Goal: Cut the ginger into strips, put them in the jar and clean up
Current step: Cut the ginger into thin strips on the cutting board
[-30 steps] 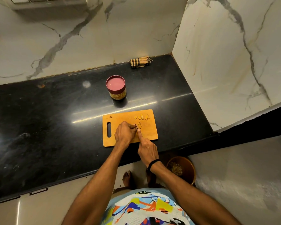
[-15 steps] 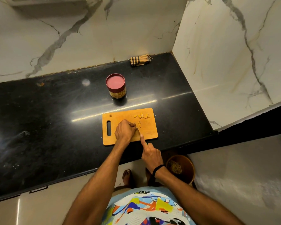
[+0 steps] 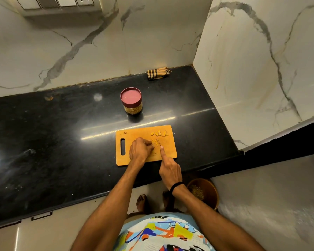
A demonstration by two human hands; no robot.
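An orange cutting board (image 3: 170,154) lies on the black counter. Several yellow ginger pieces (image 3: 159,133) sit in a row near its far right edge, with thin ginger strips (image 3: 154,141) just below them. My left hand (image 3: 140,151) rests on the board, fingers curled over a small ginger piece that is mostly hidden. My right hand (image 3: 169,169) grips a small knife (image 3: 158,142), index finger stretched along its back, the blade beside the strips. The jar (image 3: 131,100) with a red lid stands behind the board, lid on.
A folded striped cloth (image 3: 158,74) lies at the back wall near the corner. A brown bin (image 3: 205,191) holding scraps stands on the floor right of my feet. A marble wall bounds the counter on the right.
My right hand drew back toward the counter edge, then came forward again with the knife to the strips. My left hand stayed on the board.
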